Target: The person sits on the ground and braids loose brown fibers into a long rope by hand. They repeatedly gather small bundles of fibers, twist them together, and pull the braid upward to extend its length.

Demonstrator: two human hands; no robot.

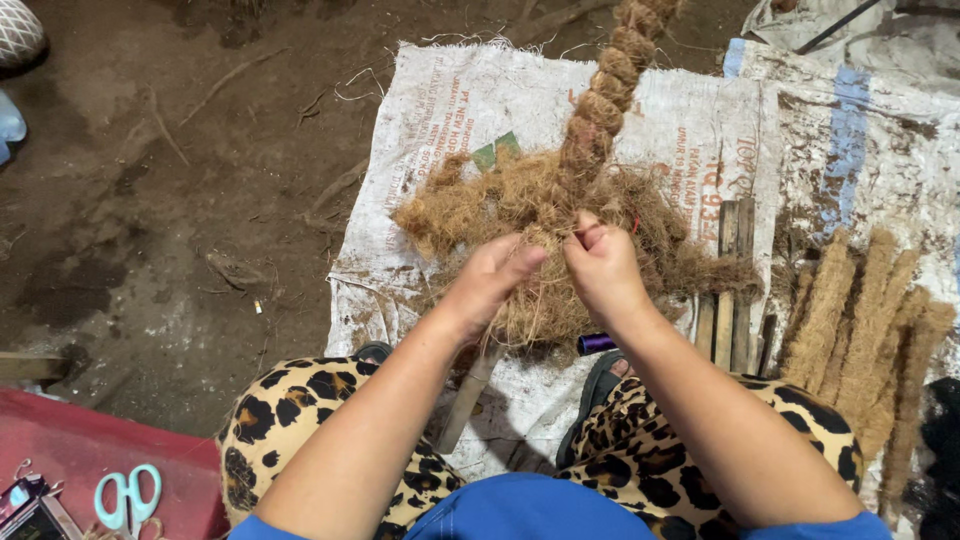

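Dirt floor, sack (440,110) | left hand (490,280), right hand (603,265) both gripping fibre bundle (520,205) beneath them

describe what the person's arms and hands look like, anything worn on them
Both arms are bare from the short blue sleeves down to the left hand and right hand. No gloves, watch or bracelets show. Whether rings are worn is too small to tell.
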